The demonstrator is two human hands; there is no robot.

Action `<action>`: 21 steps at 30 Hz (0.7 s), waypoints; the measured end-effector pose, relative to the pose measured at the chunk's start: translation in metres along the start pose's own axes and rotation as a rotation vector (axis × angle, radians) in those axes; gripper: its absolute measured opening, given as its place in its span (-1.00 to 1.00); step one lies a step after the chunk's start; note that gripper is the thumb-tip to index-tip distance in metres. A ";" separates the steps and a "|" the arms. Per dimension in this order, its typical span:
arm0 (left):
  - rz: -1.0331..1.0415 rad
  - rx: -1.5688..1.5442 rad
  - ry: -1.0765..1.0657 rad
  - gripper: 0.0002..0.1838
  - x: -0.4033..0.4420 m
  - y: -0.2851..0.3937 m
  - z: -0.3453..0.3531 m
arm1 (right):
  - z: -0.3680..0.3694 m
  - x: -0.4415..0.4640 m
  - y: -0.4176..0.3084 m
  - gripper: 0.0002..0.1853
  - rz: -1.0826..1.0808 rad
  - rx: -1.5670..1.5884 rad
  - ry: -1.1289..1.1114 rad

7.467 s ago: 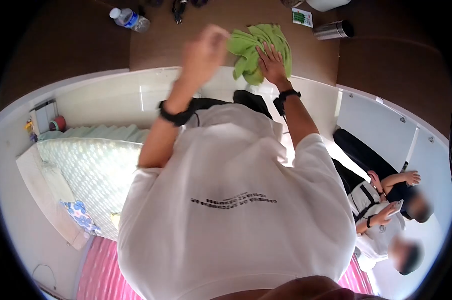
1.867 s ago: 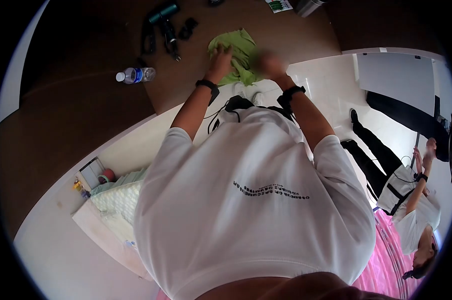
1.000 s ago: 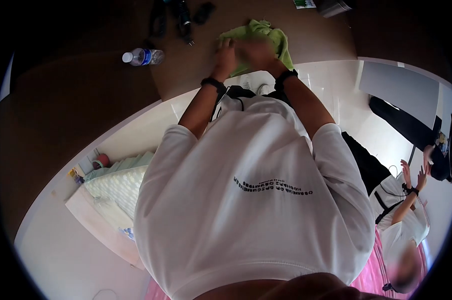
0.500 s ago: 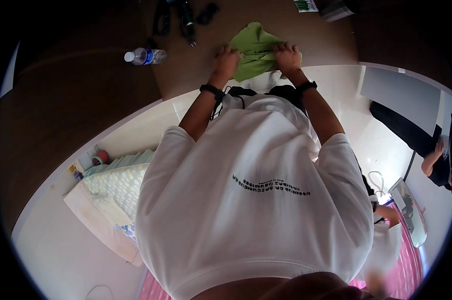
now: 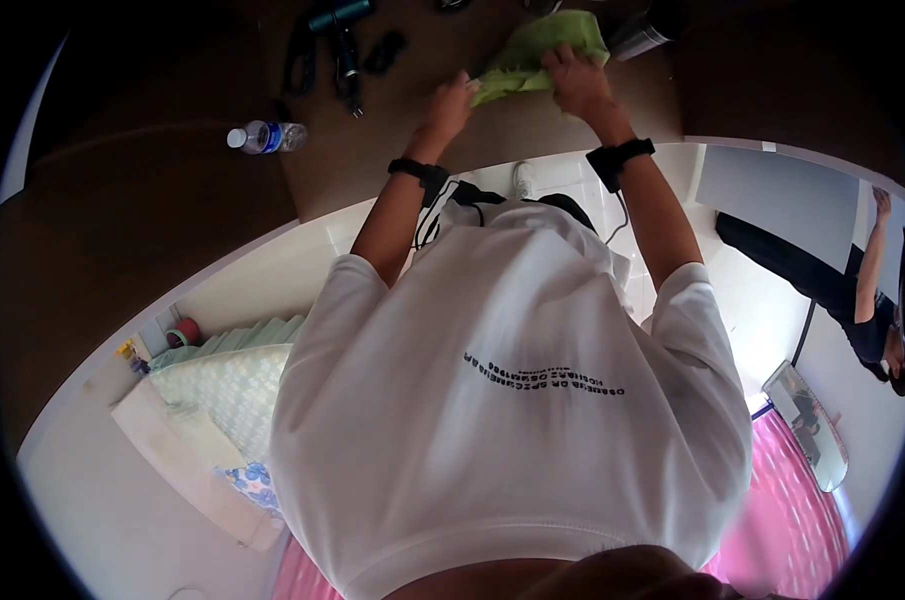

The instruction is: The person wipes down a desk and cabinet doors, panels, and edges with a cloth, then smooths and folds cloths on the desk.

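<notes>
A green cloth (image 5: 532, 45) is stretched between my two hands over the brown table (image 5: 392, 150). My left hand (image 5: 453, 103) is closed on its left corner, which is bunched narrow. With bent fingers, my right hand (image 5: 578, 82) grips the cloth's near edge, and the wider part of the cloth spreads beyond that hand. The far part looks slightly blurred and raised. Both wrists carry black bands.
Left of my hands lies a water bottle (image 5: 267, 137) on its side. A teal hair dryer (image 5: 340, 14) with a plug and black cord lies farther back. A metal cup (image 5: 636, 41) is beyond my right hand. Another person (image 5: 857, 290) is at the right.
Both hands have shifted the cloth away from me and to the right. Its left side is now gathered, where it was spread flat before. The other person's arm has risen.
</notes>
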State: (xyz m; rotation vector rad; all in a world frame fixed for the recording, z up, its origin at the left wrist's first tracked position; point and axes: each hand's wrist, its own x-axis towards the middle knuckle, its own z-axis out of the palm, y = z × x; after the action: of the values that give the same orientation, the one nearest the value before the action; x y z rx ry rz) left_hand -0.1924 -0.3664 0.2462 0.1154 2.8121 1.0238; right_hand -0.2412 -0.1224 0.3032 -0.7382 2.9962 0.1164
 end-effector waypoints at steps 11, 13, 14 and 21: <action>0.072 0.117 -0.412 -0.72 -0.057 -0.037 0.025 | 0.064 -0.068 -0.017 -0.28 -0.001 0.268 -0.416; 0.147 0.098 -0.274 -0.68 -0.057 -0.042 0.042 | 0.087 -0.075 0.002 -0.30 -0.022 0.311 -0.359; 0.141 0.097 -0.270 -0.68 -0.058 -0.035 0.043 | 0.083 -0.075 0.004 -0.31 -0.043 0.355 -0.299; 0.223 0.283 -0.158 -0.60 -0.066 -0.008 0.049 | 0.062 -0.104 0.014 -0.39 -0.049 0.222 -0.306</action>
State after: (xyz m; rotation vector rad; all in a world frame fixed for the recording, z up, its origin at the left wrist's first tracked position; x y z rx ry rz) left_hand -0.1192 -0.3494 0.2118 0.5276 2.8229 0.6130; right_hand -0.1541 -0.0563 0.2494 -0.6974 2.6441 -0.0957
